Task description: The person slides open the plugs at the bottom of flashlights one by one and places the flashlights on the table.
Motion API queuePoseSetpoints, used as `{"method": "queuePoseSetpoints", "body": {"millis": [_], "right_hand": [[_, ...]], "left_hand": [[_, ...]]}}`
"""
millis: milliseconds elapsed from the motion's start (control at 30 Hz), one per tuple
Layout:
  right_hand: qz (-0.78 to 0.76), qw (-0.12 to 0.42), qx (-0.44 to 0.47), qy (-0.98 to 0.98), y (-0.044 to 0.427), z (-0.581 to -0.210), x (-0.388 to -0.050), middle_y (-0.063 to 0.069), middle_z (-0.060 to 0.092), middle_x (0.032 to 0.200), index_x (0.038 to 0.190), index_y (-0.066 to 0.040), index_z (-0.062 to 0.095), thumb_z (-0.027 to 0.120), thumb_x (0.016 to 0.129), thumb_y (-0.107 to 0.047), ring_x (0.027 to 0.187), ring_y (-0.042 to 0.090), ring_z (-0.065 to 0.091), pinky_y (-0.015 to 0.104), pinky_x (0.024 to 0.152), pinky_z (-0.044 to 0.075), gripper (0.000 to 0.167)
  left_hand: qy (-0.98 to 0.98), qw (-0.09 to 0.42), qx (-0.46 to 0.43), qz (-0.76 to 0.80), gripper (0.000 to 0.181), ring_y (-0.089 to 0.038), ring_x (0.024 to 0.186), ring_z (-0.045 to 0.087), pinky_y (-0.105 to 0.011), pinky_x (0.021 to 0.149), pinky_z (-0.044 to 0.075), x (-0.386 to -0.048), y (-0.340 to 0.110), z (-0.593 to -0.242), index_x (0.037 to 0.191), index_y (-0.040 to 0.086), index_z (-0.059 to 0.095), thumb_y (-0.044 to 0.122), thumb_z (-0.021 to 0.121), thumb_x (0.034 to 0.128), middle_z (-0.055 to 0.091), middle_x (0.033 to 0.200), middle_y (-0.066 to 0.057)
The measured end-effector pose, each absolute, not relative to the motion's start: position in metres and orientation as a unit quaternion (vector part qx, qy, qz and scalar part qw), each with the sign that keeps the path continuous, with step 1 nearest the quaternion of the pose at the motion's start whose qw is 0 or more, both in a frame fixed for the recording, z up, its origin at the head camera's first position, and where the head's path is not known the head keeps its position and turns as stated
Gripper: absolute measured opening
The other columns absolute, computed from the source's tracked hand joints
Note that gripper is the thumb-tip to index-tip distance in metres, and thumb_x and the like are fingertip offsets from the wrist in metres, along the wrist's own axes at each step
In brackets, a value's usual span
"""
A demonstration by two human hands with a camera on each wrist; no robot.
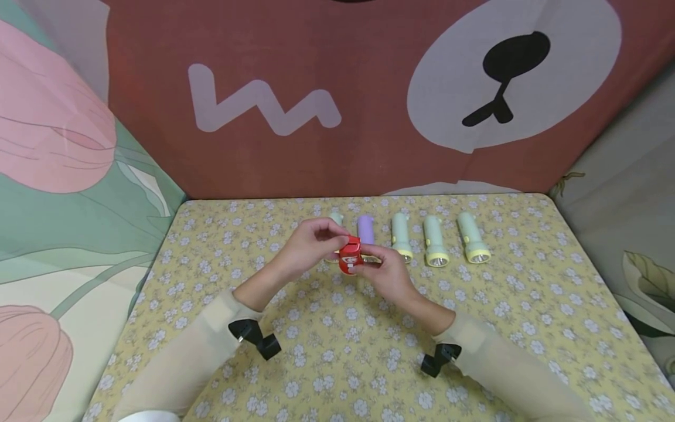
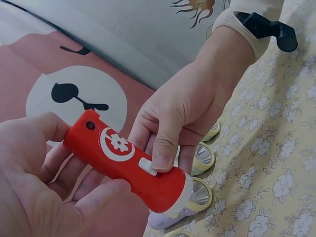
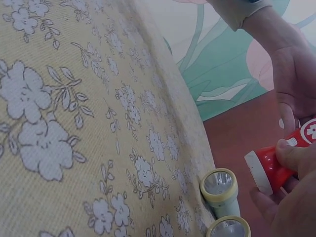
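Note:
A red flashlight with a white rim is held up between both hands above the table. My left hand grips its tail end, as the left wrist view shows, with fingers behind the body. My right hand holds it near the head, the thumb lying at the white slide switch. A white flower print marks the red body. In the right wrist view the white rim faces toward the table side, and part of the body is cut off by the frame edge.
Behind the hands a row of flashlights stretches across the table: a purple one and several pale green ones, including one at the right end. The left green one is partly hidden by my left hand. Printed cloth walls enclose the table.

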State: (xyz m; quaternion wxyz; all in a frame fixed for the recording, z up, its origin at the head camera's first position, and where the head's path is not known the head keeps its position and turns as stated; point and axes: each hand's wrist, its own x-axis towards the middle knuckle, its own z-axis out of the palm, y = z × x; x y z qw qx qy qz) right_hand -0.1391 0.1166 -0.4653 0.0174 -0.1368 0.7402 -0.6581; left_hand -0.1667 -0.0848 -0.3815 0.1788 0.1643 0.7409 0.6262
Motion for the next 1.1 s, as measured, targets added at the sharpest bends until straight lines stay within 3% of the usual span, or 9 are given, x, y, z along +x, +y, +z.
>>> {"method": "queuePoseSetpoints", "body": {"millis": [500, 767, 1100], "right_hand": [[-0.643, 0.027, -0.134, 0.754, 0.1162, -0.4629, -0.141, 0.017, 0.071, 0.121, 0.121, 0.002, 0.073, 0.08, 0.084, 0.005, 0.113, 0.035, 0.067, 0.031, 0.086, 0.06, 0.038], [-0.628, 0.025, -0.143, 0.765, 0.1168, -0.4648, -0.1421, 0.017, 0.072, 0.119, 0.119, 0.003, 0.073, 0.081, 0.083, 0.005, 0.112, 0.034, 0.067, 0.032, 0.086, 0.06, 0.036], [-0.619, 0.024, -0.149, 0.771, 0.1175, -0.4629, -0.1416, 0.017, 0.072, 0.119, 0.12, 0.002, 0.073, 0.08, 0.085, 0.003, 0.111, 0.032, 0.068, 0.032, 0.088, 0.059, 0.036]], "left_hand": [[0.733, 0.197, 0.147, 0.634, 0.012, -0.021, 0.088, 0.066, -0.044, 0.08, 0.062, -0.1693, -0.085, -0.3829, 0.105, -0.002, 0.067, 0.008, 0.066, 0.0995, 0.066, 0.1, -0.012], [0.732, 0.198, 0.137, 0.638, 0.008, -0.021, 0.089, 0.066, -0.049, 0.082, 0.061, -0.1695, -0.0836, -0.3824, 0.101, -0.001, 0.066, 0.007, 0.065, 0.0995, 0.066, 0.104, -0.012], [0.736, 0.193, 0.135, 0.635, 0.007, -0.021, 0.089, 0.066, -0.037, 0.074, 0.063, -0.168, -0.0829, -0.3817, 0.099, 0.0, 0.065, 0.007, 0.066, 0.0989, 0.067, 0.106, -0.012]]}}
